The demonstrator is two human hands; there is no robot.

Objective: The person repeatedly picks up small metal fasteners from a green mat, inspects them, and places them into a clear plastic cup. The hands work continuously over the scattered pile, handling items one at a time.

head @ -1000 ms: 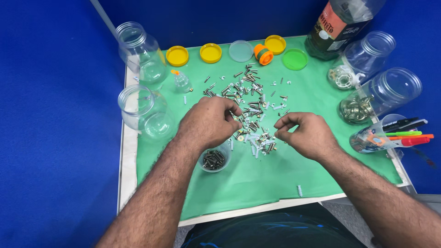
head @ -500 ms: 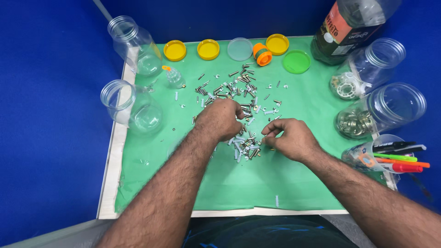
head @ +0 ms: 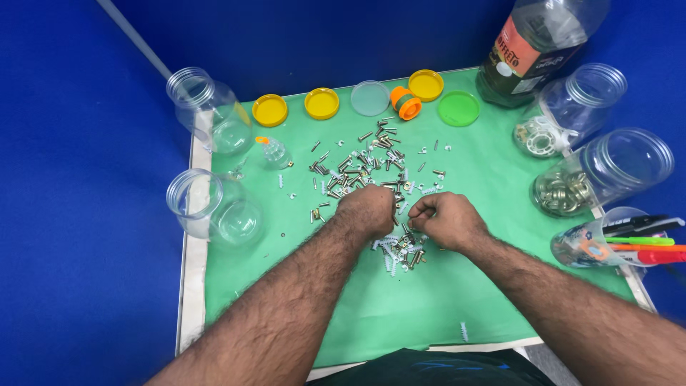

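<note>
Pinching small screws (head: 371,171) off the green mat (head: 429,314), my left hand (head: 368,211) and right hand (head: 443,218) grasp light, slippery bits; fingertips best.

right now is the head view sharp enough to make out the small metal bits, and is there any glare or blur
Head view: even light, soft shadows; the pile of screws is fairly sharp, though single pieces are too small to identify. Bright glints sit on the clear jars and the bottle. Left hand and right hand are crisp; the edges bow slightly, as with a wide lens.
</note>
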